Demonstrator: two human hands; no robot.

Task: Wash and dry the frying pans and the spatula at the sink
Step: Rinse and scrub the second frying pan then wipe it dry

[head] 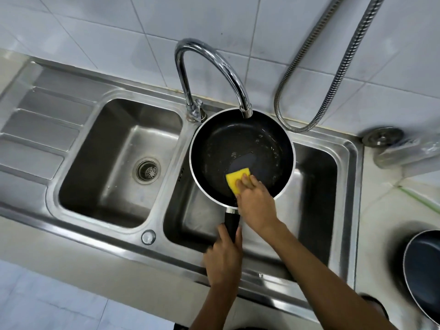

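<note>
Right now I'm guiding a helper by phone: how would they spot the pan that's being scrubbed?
Find the double steel sink; the frying pan is held over its right basin, under the curved tap. Unlike the other pan on the counter, it has a yellow sponge inside.

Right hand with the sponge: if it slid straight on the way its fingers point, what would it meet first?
The right hand points up-left across the pan, so its sponge would probably meet the pan's far wall first; depth is unclear.
</note>
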